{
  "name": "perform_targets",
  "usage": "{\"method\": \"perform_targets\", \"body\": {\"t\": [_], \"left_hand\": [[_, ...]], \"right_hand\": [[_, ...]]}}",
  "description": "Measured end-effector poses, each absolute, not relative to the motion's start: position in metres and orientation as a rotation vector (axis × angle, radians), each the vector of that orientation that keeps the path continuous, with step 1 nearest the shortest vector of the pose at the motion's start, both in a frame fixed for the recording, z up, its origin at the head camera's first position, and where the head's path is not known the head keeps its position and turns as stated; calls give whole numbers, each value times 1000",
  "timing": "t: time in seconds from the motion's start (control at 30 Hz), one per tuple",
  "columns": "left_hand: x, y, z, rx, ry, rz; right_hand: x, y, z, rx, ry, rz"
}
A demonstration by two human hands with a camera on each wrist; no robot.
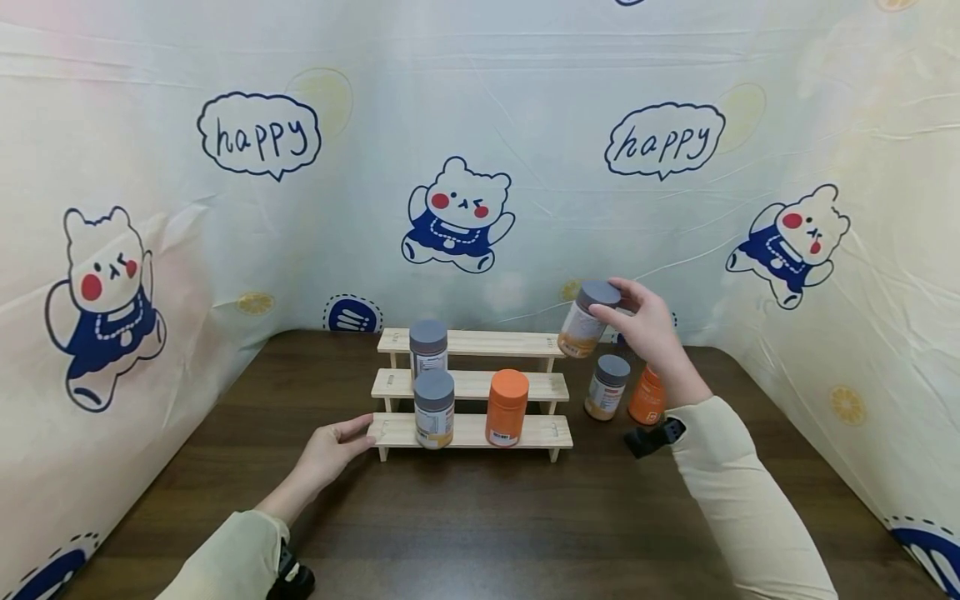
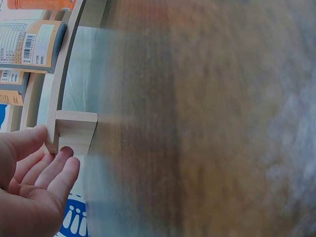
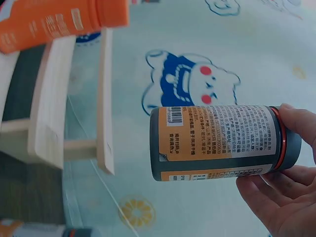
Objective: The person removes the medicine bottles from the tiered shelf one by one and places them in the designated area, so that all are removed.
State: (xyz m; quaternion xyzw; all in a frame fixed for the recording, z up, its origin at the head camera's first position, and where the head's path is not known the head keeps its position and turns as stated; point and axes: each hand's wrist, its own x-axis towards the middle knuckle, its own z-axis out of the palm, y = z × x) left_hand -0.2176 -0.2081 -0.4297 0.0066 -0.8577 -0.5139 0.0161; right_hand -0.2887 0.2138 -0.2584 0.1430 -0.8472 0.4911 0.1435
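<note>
In the head view my right hand [image 1: 637, 321] grips a supplement bottle [image 1: 582, 329] by its grey lid, tilted in the air beside the top step's right end. The right wrist view shows this bottle [image 3: 215, 143] with an orange and white printed label, thumb and fingers around the cap. My left hand [image 1: 330, 454] pinches the left end of the lowest step of a three-step wooden display rack [image 1: 468, 432]. In the left wrist view the thumb [image 2: 29, 140] lies against the board and the fingers are under it.
On the rack stand a grey-lidded bottle [image 1: 434, 408] and an orange bottle [image 1: 507, 408] at the front, with another grey-lidded bottle [image 1: 428, 342] behind. Right of the rack, a grey-lidded bottle [image 1: 607, 387] and an orange bottle [image 1: 647, 397] stand on the dark table [image 1: 480, 525].
</note>
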Motion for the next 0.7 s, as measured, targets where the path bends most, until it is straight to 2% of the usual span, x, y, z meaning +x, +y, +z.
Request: {"method": "perform_targets", "body": {"t": [0.7], "left_hand": [[-217,-207,-430,-2,-2644,-1593]], "right_hand": [[-291,314,-267,27,-2298,1534]]}}
